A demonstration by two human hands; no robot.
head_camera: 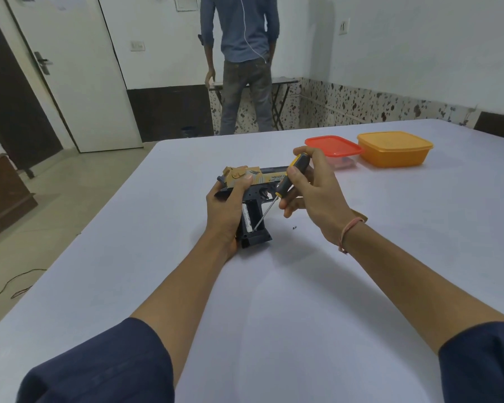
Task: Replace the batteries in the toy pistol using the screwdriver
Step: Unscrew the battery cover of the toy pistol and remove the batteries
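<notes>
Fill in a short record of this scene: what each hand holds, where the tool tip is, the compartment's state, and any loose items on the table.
left grip: holds toy pistol
right grip: holds screwdriver
tool tip: in the open battery compartment, beside a white battery
loose on table: small dark piece, likely a screw
far side: red-lidded container, orange container

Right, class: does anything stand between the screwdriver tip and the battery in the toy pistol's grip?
Nothing visible does. The toy pistol, held in the left hand, has its grip uncovered, and the screwdriver in the right hand has its tip at the white battery.
</notes>
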